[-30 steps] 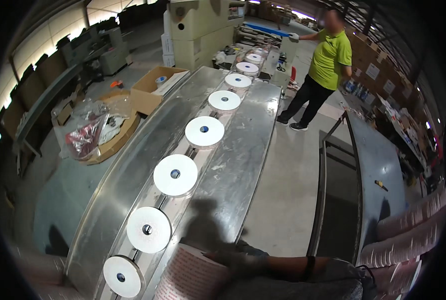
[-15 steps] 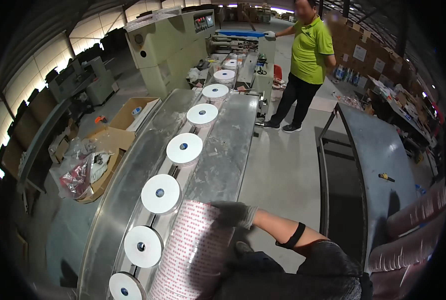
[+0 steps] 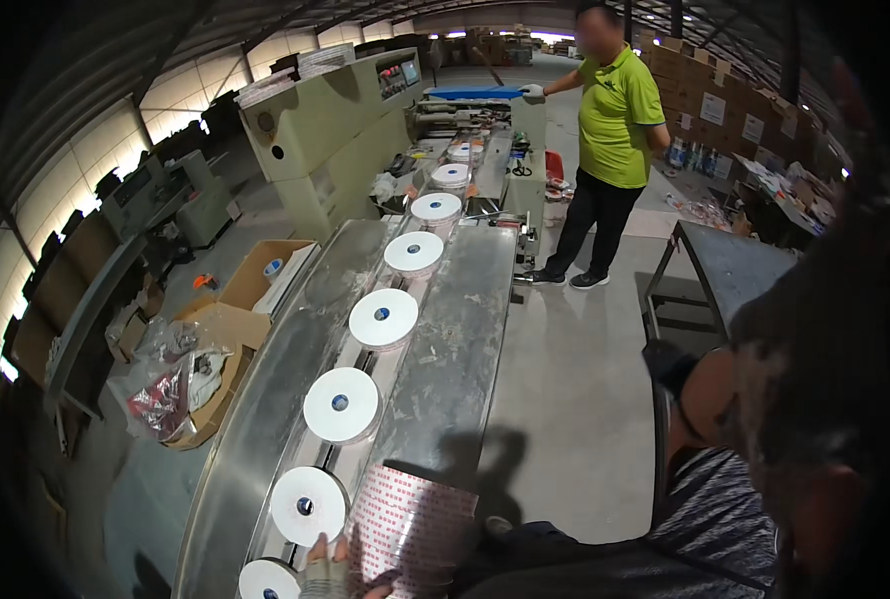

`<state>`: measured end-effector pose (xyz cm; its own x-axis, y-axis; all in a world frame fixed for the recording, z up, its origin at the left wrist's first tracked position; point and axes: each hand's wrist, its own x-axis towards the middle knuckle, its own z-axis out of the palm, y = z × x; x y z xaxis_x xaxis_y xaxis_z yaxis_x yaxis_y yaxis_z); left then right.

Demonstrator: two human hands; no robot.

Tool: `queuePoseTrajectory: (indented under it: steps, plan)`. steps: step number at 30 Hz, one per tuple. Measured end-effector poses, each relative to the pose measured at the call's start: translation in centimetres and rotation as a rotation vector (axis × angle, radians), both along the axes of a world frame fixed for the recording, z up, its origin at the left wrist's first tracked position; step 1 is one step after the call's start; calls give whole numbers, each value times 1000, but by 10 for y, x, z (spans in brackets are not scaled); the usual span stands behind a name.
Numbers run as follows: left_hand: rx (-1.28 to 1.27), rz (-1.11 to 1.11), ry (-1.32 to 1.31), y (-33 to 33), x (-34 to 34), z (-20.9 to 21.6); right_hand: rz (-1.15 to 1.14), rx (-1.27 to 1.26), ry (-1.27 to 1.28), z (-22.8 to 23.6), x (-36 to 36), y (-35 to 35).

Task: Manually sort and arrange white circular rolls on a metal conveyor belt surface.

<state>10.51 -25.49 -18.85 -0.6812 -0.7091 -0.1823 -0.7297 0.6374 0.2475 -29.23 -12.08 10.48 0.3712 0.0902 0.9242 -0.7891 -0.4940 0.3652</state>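
Note:
At the lower edge, my left hand (image 3: 326, 574), in a grey glove with bare fingertips, reaches up with its fingers stretched out. The fingertips lie at the near rim of a flat white roll (image 3: 315, 491) with a dark-blue core, beside a white cylinder with rows of red print (image 3: 415, 511). Up on my right side, the bent right arm (image 3: 709, 394) wears a black band. Shadow and blur hide the fingers of my right hand, so its grip is unclear. A large dark blurred shape (image 3: 809, 399) stands close to that arm; its kind cannot be made out.
Several white rolls (image 3: 383, 315) stand in a line on a metal conveyor table (image 3: 455, 339) running to a pale green machine (image 3: 335, 130). A person in a lime shirt (image 3: 614, 125) stands beside it. Open cardboard boxes (image 3: 230, 329) lie left; a grey table (image 3: 729, 262) stands right.
My right hand has left the far end of the printed cylinder, and that arm has swung up to the right. My left hand has come into view. The whole view has shifted slightly.

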Motion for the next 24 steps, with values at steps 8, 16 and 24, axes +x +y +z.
queuePoseTrajectory:
  steps: [8,16,24]
  plan:
    - [-171,-144,42,0,-10,-18,-76,-101,55,6,-6,-1]
    - [-170,-96,118,12,-18,-18,-131,-105,62,6,-15,3]
    - [-207,-112,216,8,-29,-29,-202,-76,-118,-51,-76,-34]
